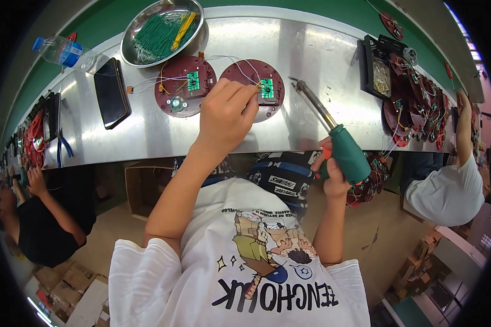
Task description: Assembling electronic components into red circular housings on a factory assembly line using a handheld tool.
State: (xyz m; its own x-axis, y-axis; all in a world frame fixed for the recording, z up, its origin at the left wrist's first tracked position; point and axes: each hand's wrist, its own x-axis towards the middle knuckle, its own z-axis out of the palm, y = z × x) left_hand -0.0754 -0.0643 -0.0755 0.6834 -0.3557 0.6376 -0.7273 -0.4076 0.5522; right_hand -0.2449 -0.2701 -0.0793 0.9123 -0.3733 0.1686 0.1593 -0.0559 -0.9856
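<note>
My left hand (226, 111) is closed in a pinch over the right-hand dark red round plate (275, 106), its fingertips beside the green circuit board (267, 88). What they pinch is too small to make out; thin white wires (232, 57) run close by. In my right hand (335, 184) is a green-handled soldering gun (348, 155), its metal tip pointing up and left, apart from the plate. To the left lies a second dark red round plate (166, 90) with its own green board (193, 80) and wires.
A metal bowl (201, 41) holds green and yellow wires (161, 35). A black phone (112, 92) and a clear bottle (65, 52) lie to the left. At the right are a black tray (370, 71) and piled dark red plates (414, 90). Other people work at both sides.
</note>
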